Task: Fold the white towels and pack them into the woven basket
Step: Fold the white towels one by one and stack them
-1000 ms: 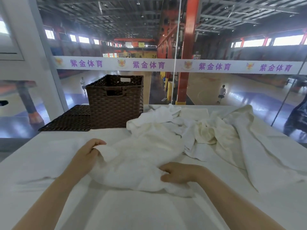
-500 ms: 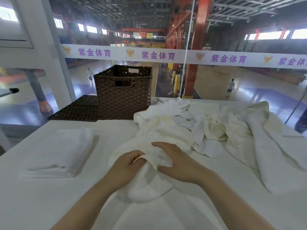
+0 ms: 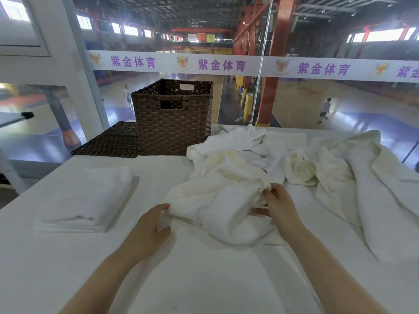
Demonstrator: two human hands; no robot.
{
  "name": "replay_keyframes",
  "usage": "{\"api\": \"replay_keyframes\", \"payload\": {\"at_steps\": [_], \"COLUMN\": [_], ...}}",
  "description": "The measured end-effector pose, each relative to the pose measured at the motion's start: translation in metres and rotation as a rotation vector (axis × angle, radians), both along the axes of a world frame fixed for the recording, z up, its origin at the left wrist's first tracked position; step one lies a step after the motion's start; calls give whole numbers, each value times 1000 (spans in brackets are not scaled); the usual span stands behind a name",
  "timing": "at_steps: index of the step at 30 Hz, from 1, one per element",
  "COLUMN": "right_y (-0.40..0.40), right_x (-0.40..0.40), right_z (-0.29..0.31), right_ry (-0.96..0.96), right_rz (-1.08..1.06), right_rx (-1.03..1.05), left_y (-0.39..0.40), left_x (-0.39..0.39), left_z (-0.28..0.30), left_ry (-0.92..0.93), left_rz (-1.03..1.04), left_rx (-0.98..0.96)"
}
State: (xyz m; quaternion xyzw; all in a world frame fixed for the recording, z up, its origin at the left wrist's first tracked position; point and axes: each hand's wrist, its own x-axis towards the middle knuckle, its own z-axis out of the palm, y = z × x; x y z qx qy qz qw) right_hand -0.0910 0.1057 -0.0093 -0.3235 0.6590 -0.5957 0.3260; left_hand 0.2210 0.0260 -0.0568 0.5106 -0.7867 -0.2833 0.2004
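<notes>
We count one woven basket (image 3: 173,120), one flat woven lid (image 3: 111,141), one folded towel (image 3: 88,198), and an uncounted heap of loose towels (image 3: 283,168).

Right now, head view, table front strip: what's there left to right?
folded towel → left hand, pinching the edge of the crumpled towel → right hand, gripping the same towel → big loose towel draped at the far right.

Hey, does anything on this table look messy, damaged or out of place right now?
Only the expected mess: a crumpled heap of unfolded white towels sprawls across the right side, one in both hands. The folded white towel stack sits neatly at left, and the brown woven basket stands upright. No visible damage or spills.
</notes>
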Motion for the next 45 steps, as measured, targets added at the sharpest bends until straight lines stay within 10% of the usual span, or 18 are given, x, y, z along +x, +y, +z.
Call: {"api": "replay_keyframes", "payload": {"at_steps": [11,16,24,30,34,40,45], "right_y": [-11,-2,10,-12,-16,-20,-17], "right_x": [-19,-10,59,85,74,46,49], "right_z": [28,50,26,-28,-15,12,5], "right_ry": [79,159,929,1499,1217,392,521], "right_rz": [-51,1,538,385,353,361,314], "right_rx": [-79,-154,58,207,194,342,207], "left_y": [-44,-47,-33,-20,-21,6,20], "left_x": [-38,-56,-74,-72,-58,-63,-87], "left_z": [20,58,78,70,53,20,0], "left_ry": [108,486,858,1036,1094,593,63], "left_rz": [18,157,133,212,169,105,-52], "left_rx": [-72,32,396,365,397,387,-32]}}
